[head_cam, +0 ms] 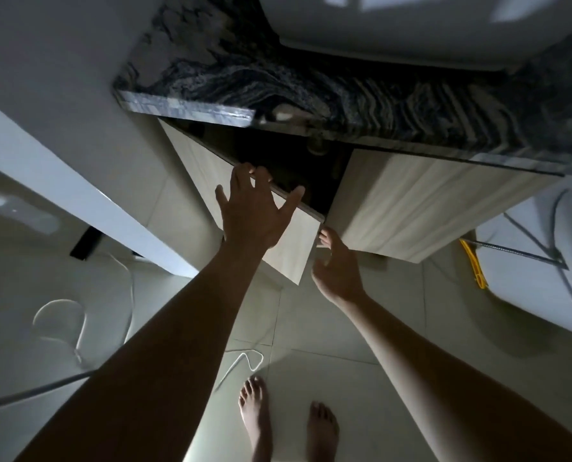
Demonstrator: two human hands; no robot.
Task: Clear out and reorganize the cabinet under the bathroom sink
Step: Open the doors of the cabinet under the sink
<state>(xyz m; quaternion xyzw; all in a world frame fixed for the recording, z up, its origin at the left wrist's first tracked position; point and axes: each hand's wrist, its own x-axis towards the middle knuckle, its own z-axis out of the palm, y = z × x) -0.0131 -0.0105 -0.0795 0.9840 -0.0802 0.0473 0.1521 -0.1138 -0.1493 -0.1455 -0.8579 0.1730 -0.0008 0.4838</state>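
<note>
While I watch, the left hand (251, 211) rests spread fingers (239, 176) atop the ajar pale wood-grain cabinet door (291, 251); the right hand (336, 271) hovers relaxed, empty, just beside its edge.

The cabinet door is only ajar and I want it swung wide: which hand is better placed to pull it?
Probably left. The left hand lies spread on the cabinet door, fingertips over its top edge. The right hand sits lower, fingertips just at the door's free edge.

Seemingly a bathroom: basin (394, 25), marble counter (278, 85), vanity cabinet (411, 201).
</note>
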